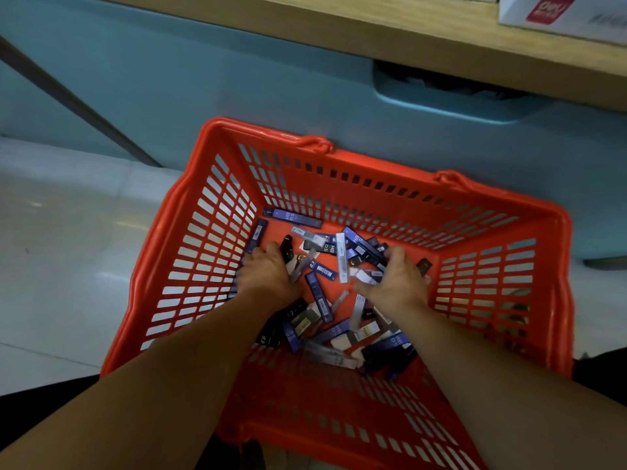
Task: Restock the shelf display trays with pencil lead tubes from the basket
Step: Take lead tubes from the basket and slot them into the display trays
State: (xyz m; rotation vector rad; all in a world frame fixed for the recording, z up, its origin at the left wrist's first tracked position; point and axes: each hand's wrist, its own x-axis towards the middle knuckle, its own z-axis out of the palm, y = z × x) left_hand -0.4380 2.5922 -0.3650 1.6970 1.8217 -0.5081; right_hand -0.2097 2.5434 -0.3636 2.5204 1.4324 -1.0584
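A red plastic basket [210, 239] stands on the floor below me. Several pencil lead tubes [320, 300], purple, black and clear, lie scattered on its bottom. Both my hands are down inside it. My left hand [268, 269] has its fingers curled round a black tube and some clear ones at the left of the pile. My right hand [397, 276] curls over tubes at the right of the pile, with a dark tube poking out beside its fingers. What lies under each palm is hidden.
A pale blue cabinet front [237, 79] rises behind the basket, with a recessed handle slot [451, 93]. A wooden shelf edge [407, 32] runs above it, holding a white and red box [556, 11]. White floor tiles [68, 249] lie to the left.
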